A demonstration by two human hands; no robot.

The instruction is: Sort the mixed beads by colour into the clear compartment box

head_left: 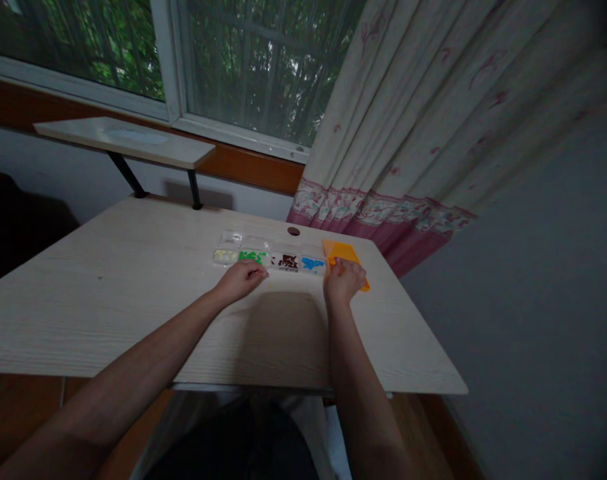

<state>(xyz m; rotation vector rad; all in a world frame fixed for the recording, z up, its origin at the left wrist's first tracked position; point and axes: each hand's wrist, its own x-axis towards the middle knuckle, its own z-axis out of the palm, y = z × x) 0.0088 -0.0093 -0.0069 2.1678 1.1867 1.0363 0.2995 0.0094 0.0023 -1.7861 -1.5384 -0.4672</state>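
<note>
A clear compartment box (263, 251) lies on the pale wooden table (133, 287), holding yellow, green, dark brown and blue small pieces in separate cells. My left hand (239, 280) rests at the box's near edge by the green cell, fingers curled. My right hand (344, 280) lies on an orange flat tray (339, 251) just right of the box, fingers closed. What either hand pinches is too small to make out.
A white shelf on black brackets (128, 141) stands at the table's back left under the window. A patterned curtain (423, 120) hangs at the back right. A round cable hole (294, 231) sits behind the box.
</note>
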